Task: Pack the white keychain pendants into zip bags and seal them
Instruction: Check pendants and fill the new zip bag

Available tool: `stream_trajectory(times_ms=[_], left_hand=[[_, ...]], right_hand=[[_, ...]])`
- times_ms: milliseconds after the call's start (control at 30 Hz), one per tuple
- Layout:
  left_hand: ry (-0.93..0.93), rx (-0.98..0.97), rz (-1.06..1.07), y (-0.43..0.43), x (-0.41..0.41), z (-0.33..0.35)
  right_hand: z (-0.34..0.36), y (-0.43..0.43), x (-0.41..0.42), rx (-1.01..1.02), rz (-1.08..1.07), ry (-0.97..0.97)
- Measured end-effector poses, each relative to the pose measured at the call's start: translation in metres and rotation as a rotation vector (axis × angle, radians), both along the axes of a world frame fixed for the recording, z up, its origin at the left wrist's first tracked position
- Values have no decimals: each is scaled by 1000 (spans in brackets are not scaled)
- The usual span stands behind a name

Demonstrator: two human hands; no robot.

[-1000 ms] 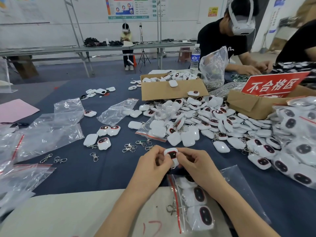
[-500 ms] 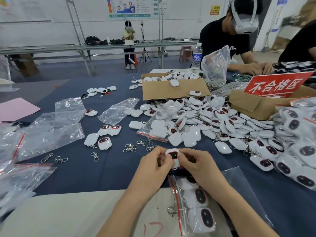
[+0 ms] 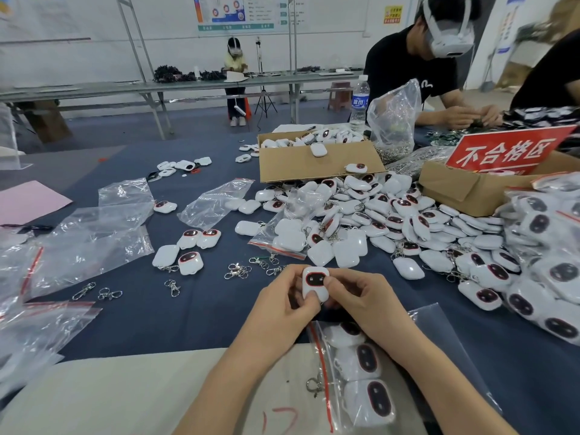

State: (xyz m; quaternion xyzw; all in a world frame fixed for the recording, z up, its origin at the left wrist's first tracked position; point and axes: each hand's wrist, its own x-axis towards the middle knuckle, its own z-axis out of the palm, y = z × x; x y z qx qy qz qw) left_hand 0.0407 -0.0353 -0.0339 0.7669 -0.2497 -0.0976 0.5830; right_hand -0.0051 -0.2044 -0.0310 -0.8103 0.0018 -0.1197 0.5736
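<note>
Both hands hold one white keychain pendant (image 3: 315, 285) with a dark red-rimmed face, just above the blue table. My left hand (image 3: 282, 312) pinches its lower left side, thumb on the front. My right hand (image 3: 364, 304) grips its right edge with curled fingers. Below my hands lies a zip bag (image 3: 354, 375) with a red strip, holding several pendants and a metal clasp. A big pile of loose pendants (image 3: 376, 221) spreads across the table to the right.
Empty zip bags (image 3: 88, 243) lie at the left, loose metal clasps (image 3: 237, 271) in the middle. A cardboard box (image 3: 314, 164) and a box with a red sign (image 3: 502, 158) stand behind. Filled bags (image 3: 549, 255) heap at the right. Other people work across the table.
The pendant has been turned between my fingers so its dark face shows more fully toward me. Both hands stay in nearly the same place.
</note>
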Motion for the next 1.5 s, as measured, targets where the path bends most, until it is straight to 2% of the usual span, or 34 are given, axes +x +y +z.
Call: stream_trajectory(times_ms=[500, 767, 1100, 1200, 1333, 1500], left_hand=[[-25, -19, -10, 0, 0, 2], [-54, -6, 70, -2, 2, 2], [-71, 27, 102, -2, 5, 1], [-135, 33, 102, -2, 3, 0], [-332, 147, 107, -3, -2, 0], [-384, 146, 139, -5, -7, 2]], right_hand=[[-1, -1, 1, 11, 16, -16], [-1, -3, 3, 82, 16, -31], [-4, -4, 5, -8, 12, -16], [-2, -2, 5, 46, 27, -28], [0, -3, 4, 147, 49, -43], [0, -4, 0, 264, 153, -52]])
